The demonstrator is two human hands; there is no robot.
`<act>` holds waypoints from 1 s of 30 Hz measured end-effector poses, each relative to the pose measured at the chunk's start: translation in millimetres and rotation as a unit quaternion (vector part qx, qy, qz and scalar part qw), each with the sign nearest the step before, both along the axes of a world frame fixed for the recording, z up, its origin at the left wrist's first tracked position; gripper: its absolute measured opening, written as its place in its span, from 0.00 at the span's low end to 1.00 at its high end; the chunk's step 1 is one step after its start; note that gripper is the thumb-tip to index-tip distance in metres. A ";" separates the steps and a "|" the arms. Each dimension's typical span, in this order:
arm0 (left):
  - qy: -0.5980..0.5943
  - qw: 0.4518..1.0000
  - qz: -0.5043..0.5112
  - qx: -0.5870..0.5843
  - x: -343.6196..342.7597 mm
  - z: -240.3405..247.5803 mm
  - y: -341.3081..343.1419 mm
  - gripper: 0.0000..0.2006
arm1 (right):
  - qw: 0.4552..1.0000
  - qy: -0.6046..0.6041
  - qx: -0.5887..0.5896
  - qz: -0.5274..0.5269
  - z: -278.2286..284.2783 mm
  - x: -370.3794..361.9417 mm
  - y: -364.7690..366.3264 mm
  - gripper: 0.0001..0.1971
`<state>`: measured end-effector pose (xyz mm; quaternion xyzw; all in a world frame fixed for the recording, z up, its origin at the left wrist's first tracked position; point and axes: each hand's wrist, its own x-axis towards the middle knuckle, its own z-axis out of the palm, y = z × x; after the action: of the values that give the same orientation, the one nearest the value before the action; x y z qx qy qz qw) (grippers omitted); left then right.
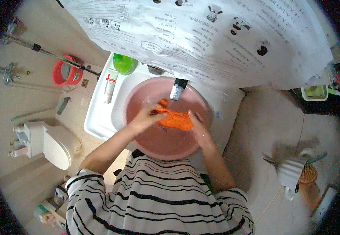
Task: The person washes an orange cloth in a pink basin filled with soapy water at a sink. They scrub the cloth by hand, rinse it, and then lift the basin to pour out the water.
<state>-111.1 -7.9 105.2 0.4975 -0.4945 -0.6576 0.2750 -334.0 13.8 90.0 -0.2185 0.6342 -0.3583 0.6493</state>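
The orange cloth (179,120) was grasped at its ends by the left hand (144,120) and right hand (200,131) over the pink basin (170,143), and the printed paper (201,43) could have been splashed by a sharp wring.

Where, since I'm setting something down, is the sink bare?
Bare: left of the basin, between tube and near edge; also right of it. Crowded: by the green bottle; in the basin: left hand, right hand, orange cloth.

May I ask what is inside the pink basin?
Apparently water, with orange cloth held in or above it by left hand and right hand; the bottom beneath them is hidden.
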 end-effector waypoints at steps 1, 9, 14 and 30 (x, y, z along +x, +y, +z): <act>-0.029 0.998 0.011 -0.053 12.1 7.5 1.1 0.11 | 0.996 0.082 -0.007 0.030 38.1 6.1 -6.1 0.16; -0.096 0.958 0.069 -0.260 18.3 45.8 -20.8 0.11 | 0.956 0.154 -0.249 0.015 72.0 -18.2 -37.3 0.08; -0.107 0.958 -0.023 -0.264 28.7 53.3 -10.6 0.15 | 0.957 0.097 -0.273 0.021 76.1 -14.2 -32.6 0.12; -0.599 0.715 -0.327 -0.153 -38.5 -145.8 -19.0 0.26 | 0.952 0.192 0.047 0.236 -100.4 31.1 -53.9 0.20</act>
<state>-149.6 -26.9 -40.5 0.5456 -0.7816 -0.1863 -0.2383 -302.9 -40.0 -10.4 -0.3957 0.6934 -0.1161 0.5909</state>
